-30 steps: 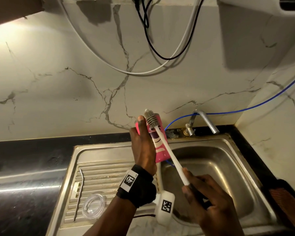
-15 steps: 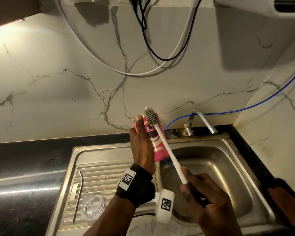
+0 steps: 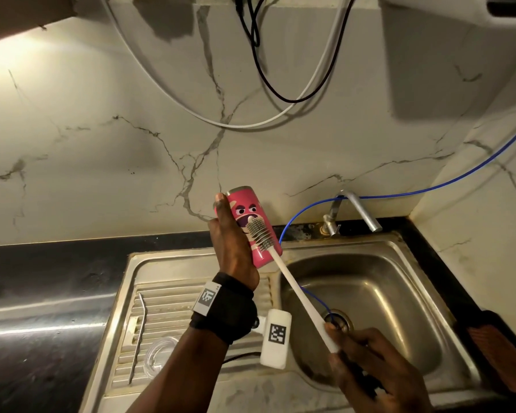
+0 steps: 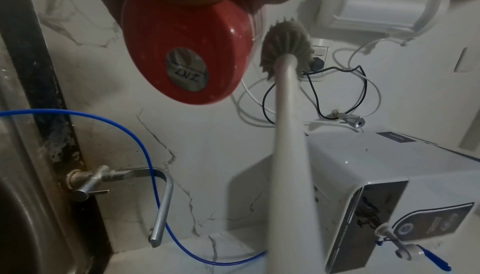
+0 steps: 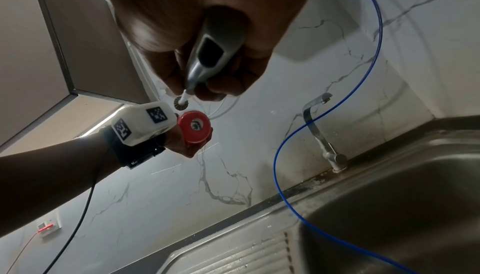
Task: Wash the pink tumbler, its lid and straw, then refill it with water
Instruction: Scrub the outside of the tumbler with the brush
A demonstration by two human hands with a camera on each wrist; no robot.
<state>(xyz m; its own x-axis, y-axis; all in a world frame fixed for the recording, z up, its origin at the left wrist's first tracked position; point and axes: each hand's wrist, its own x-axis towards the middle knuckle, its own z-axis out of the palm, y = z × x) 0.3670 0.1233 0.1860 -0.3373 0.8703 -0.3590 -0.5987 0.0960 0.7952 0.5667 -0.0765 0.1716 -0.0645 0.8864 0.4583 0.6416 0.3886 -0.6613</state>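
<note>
My left hand is gripping the pink tumbler above the sink; my right hand is clamping the bottle brush, its bristles touching the tumbler's side.

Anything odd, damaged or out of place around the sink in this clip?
One oddity: a thin blue tube runs along the wall past the tap and trails down into the sink to the drain. Grime also lines the counter edge behind the tap. The pink tumbler and brush look intact; no spill shows.
</note>
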